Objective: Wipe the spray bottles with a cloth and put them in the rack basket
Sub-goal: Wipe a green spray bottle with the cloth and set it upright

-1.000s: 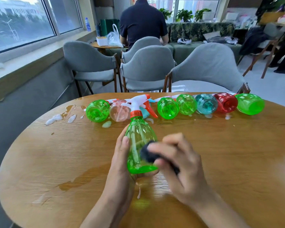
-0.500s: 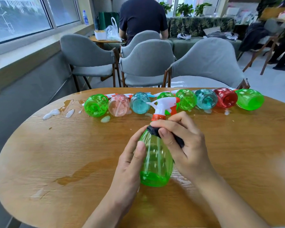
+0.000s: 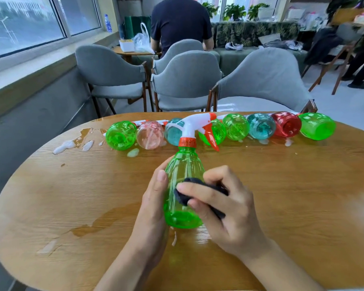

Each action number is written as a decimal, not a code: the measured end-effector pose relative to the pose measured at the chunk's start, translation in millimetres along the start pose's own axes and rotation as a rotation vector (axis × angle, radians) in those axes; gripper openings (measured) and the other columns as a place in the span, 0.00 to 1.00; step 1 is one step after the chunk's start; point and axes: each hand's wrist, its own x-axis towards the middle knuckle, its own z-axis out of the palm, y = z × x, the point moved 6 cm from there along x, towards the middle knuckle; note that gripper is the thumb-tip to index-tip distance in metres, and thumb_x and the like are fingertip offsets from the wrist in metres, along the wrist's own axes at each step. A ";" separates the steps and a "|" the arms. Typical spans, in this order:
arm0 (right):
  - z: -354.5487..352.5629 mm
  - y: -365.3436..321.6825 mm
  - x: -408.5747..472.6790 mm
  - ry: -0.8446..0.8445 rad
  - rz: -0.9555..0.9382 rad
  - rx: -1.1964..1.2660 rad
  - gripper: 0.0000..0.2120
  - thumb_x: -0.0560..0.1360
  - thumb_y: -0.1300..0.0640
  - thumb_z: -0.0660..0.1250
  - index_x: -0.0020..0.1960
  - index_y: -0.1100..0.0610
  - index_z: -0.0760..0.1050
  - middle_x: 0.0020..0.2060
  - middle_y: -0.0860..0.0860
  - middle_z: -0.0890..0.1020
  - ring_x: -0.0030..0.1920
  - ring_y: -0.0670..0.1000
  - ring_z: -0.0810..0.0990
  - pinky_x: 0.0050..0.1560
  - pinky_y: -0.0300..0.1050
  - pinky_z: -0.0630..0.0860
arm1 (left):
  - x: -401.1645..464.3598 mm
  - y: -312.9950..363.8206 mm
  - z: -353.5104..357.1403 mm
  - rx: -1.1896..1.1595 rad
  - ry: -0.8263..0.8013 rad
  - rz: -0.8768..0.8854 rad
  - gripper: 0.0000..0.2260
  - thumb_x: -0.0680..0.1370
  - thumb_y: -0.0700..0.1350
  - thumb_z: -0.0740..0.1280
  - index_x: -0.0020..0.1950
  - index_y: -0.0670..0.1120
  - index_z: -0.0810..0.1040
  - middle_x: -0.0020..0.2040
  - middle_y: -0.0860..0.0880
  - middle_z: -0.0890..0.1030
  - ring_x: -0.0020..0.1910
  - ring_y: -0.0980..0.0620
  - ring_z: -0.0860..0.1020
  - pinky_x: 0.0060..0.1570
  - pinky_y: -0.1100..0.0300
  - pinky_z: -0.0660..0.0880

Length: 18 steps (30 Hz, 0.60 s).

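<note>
Gripped green spray bottle [image 3: 183, 185] w/ left hand [image 3: 153, 206]; pinched dark cloth [image 3: 189, 192] against it w/ right hand [image 3: 225, 206], over bench [image 3: 282, 185].

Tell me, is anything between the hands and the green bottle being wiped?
Only the dark cloth, pressed by the right hand against the green spray bottle. The left hand grips the bottle directly. The rack basket is not in view.

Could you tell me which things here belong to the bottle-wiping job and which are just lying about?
Job:
- green spray bottle, held by left hand
- dark cloth in right hand
- row of lying bottles across the table

Lying about:
- grey chairs
- foam patches
- plastic bag

No rack basket in view.
</note>
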 end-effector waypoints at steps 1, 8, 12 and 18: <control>-0.8 3.3 3.3 0.008 0.045 0.039 0.13 0.85 0.51 0.64 0.62 0.52 0.85 0.46 0.53 0.73 0.44 0.48 0.75 0.47 0.37 0.73 | -1.0 0.5 2.0 0.012 -0.020 0.003 0.25 0.84 0.62 0.62 0.75 0.49 0.77 0.68 0.37 0.82 0.69 0.36 0.80 0.72 0.34 0.72; -8.1 31.8 16.4 0.079 0.295 0.221 0.12 0.85 0.53 0.63 0.62 0.53 0.83 0.48 0.54 0.76 0.51 0.53 0.79 0.52 0.44 0.76 | -6.9 -5.9 15.8 0.088 -0.118 0.002 0.29 0.82 0.67 0.65 0.78 0.54 0.74 0.74 0.42 0.78 0.75 0.39 0.75 0.75 0.31 0.68; -5.3 32.6 4.4 0.284 0.446 0.323 0.13 0.85 0.55 0.61 0.61 0.53 0.83 0.52 0.54 0.79 0.56 0.55 0.81 0.58 0.43 0.75 | -2.1 -4.6 18.5 0.025 -0.100 -0.021 0.22 0.87 0.60 0.58 0.79 0.55 0.73 0.75 0.46 0.79 0.75 0.43 0.76 0.77 0.33 0.66; -1.0 27.8 3.8 0.278 0.456 0.315 0.14 0.85 0.54 0.60 0.63 0.53 0.82 0.52 0.53 0.79 0.57 0.55 0.81 0.58 0.42 0.74 | -6.4 -1.3 23.1 -0.035 -0.020 -0.046 0.26 0.81 0.68 0.60 0.75 0.59 0.77 0.70 0.47 0.83 0.69 0.43 0.82 0.61 0.34 0.81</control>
